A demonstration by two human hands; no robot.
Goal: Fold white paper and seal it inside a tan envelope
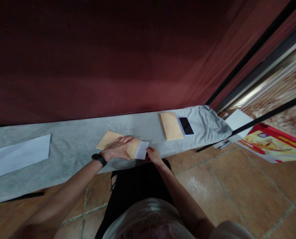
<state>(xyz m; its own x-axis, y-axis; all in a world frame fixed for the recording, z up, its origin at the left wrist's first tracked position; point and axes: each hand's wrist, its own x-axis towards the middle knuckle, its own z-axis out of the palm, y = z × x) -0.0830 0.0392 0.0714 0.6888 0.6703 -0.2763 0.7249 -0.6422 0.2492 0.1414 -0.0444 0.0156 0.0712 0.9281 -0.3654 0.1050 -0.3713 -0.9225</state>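
Note:
A tan paper envelope (107, 138) lies on the grey cloth of the table, turned sideways in front of me. My left hand (119, 147) rests flat across its middle with the fingers stretched out, pressing it down. From the envelope's right end sticks out a folded white paper (141, 151), its other part hidden inside. My right hand (153, 155) pinches the outer edge of that paper between thumb and fingers, close to the table's front edge.
To the right lie a stack of tan envelopes (171, 126) and a dark-screened phone (186, 126). White sheets (20, 154) lie at the left on the grey tablecloth (75, 139). A red and yellow box (274, 144) stands beyond the table's right end, near black metal bars.

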